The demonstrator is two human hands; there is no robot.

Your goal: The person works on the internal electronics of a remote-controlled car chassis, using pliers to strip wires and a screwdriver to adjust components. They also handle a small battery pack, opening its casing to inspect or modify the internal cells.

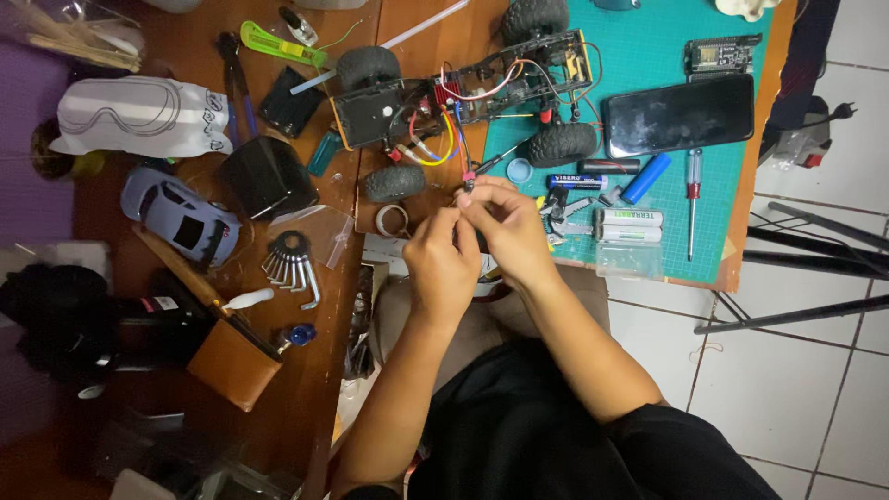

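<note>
My left hand (443, 267) and my right hand (507, 228) meet at the table's front edge, fingertips pinched together on a small connector (468, 181) at the end of red wires. Those wires run up to a stripped radio-control car chassis (463, 93) with black knobby tyres, which lies across the wooden table (315, 370) and a teal cutting mat (648, 37). What exactly sits between my fingers is mostly hidden by them.
On the mat lie a black phone (681, 114), a blue battery (645, 179), boxed batteries (630, 225), a red-handled screwdriver (693, 199) and a circuit board (720, 54). To the left are a grey toy car (179, 215), hex keys (292, 264), a black box (267, 176) and a green cutter (278, 43).
</note>
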